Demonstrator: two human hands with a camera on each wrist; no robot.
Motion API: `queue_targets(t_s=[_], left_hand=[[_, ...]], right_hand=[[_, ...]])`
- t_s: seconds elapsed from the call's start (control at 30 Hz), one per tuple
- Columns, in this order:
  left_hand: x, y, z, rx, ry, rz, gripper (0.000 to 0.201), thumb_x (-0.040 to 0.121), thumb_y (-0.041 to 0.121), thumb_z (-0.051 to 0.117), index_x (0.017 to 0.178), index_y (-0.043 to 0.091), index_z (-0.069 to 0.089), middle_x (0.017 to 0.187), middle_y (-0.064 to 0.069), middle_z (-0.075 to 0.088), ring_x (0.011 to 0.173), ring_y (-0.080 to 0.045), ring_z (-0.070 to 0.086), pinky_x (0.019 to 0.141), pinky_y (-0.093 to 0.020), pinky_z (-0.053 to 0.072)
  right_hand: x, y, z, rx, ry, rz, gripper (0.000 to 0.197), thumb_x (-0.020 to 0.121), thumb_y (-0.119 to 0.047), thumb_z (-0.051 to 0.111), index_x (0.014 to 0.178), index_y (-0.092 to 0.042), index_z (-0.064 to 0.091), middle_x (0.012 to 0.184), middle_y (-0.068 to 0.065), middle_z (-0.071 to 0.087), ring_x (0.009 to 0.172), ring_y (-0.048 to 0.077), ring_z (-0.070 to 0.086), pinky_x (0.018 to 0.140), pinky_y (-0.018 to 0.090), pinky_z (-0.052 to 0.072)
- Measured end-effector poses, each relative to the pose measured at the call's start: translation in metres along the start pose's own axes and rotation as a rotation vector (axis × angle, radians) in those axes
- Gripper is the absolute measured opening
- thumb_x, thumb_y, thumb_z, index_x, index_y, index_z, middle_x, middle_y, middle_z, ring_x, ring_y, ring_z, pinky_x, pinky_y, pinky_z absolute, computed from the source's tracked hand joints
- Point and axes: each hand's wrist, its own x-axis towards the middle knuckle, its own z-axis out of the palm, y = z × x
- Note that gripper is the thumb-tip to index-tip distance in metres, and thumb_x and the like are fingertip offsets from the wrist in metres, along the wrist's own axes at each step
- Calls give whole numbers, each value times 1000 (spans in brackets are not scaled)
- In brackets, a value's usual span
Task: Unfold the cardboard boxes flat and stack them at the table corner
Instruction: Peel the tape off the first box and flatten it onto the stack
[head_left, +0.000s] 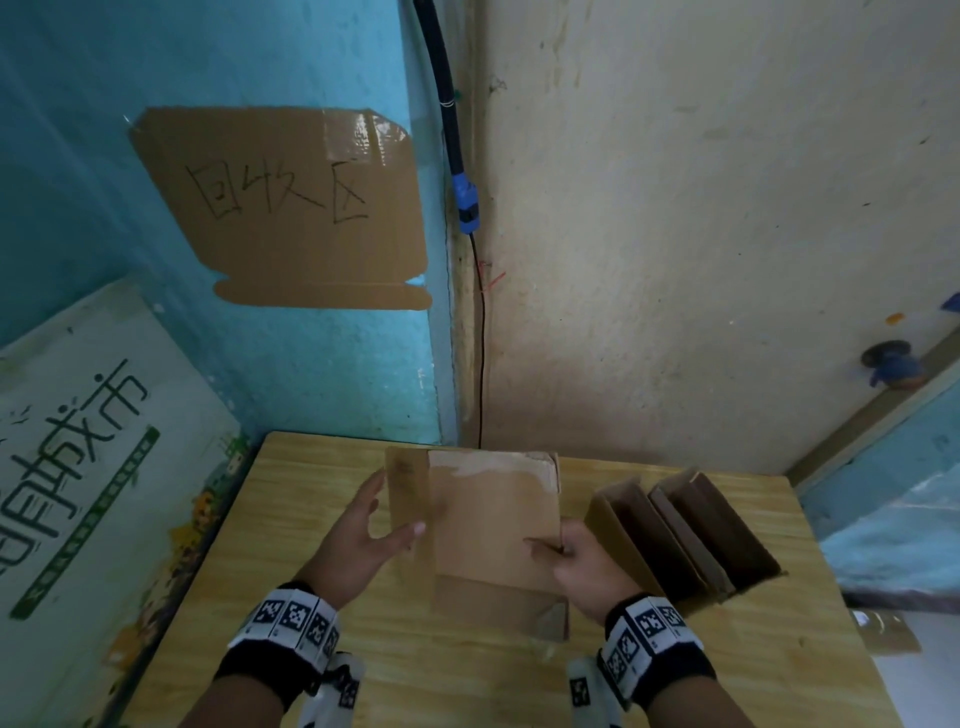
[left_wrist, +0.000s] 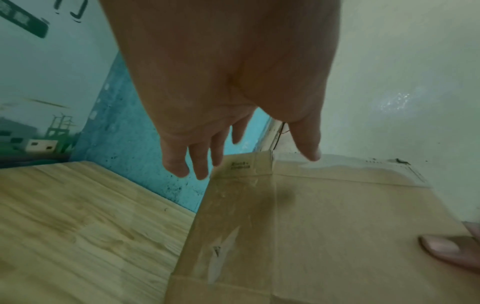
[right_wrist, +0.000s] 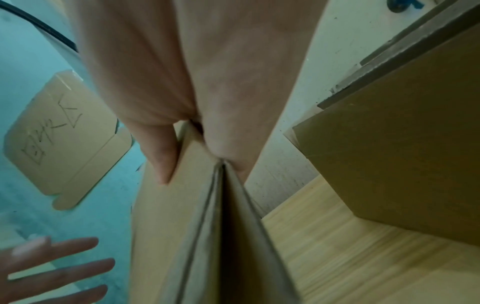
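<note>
Head view, hands' (head_left: 582, 564) fingertips behind cardboard (head_left: 493, 525)

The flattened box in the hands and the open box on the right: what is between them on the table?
Only bare table, in the head view: flattened box and open box stand apart.

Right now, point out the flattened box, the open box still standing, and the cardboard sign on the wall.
flattened box (head_left: 493, 514), head view, middle of top panel.
open box (head_left: 691, 535), head view, centre divider wall.
cardboard sign (head_left: 291, 208), head view, handwritten face.
</note>
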Motion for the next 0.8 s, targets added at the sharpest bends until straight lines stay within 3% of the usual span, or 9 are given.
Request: queue_targets(t_s=[0.1,0.2,0.3,0.4,0.47,0.53,0.63,0.7,0.8], left_hand=[[1,-2,-1,269,70,167,110,80,40,81,159,25,7,162,13,14,150,-8,14,122,-36,20],[3,0,-2,539,25,315,111,80,33,79,158,34,0,165,11,7,153,-12,6,124,-46,17],[6,5,-4,594,82,272,102,82,44,74,157,36,6,157,17,19,151,-12,13,124,-49,8],[8,1,-17,560,170,244,77,76,59,73,142,38,41,127,17,55,124,-13,50,114,-48,32],[6,-11,-28,450,99,189,59,65,70,74,115,41,64,100,23,66,98,-5,63,92,-39,53],[4,-24,-37,317,-5,98,46,61,72,77,85,34,74,79,14,73,77,-5,68,74,-37,59],[1,-37,-43,167,-128,1,27,68,45,87,76,21,77,75,1,75,74,-15,72,70,-35,59],[0,-42,-45,92,-193,-36,9,74,24,87,78,22,79,80,2,77,77,-12,72,75,-35,59],[-2,-55,-51,27,-176,-75,12,77,13,84,70,18,76,71,-1,71,69,-12,65,67,-31,52]], right_hand=[[3,2,2,-38,-42,-33,17,99,-28,60,110,-23,72,107,-3,75,104,12,68,97,38,55],[8,2,6,-49,-79,-49,19,89,-42,65,97,-28,76,101,-5,77,101,12,71,96,42,57],[12,0,9,-15,-91,-39,26,84,-44,70,92,-21,78,98,2,79,97,19,74,93,47,59],[14,0,7,10,-106,-70,21,90,-24,74,90,-4,76,96,10,78,96,27,74,90,46,58],[16,2,5,16,-99,-77,17,90,-19,75,90,-3,77,97,12,79,94,24,75,88,42,58],[19,1,5,39,-69,-93,14,88,-16,77,90,-3,78,94,15,79,88,21,75,84,38,58],[23,-7,10,42,-33,-128,9,87,-15,77,92,-9,81,91,10,80,87,21,75,81,33,58],[28,-10,16,53,-3,-132,4,85,-14,79,89,-13,81,83,5,79,79,15,73,75,30,57],[39,-13,24,31,49,-144,9,82,-21,83,81,-14,78,74,-2,72,71,13,66,70,32,52]])
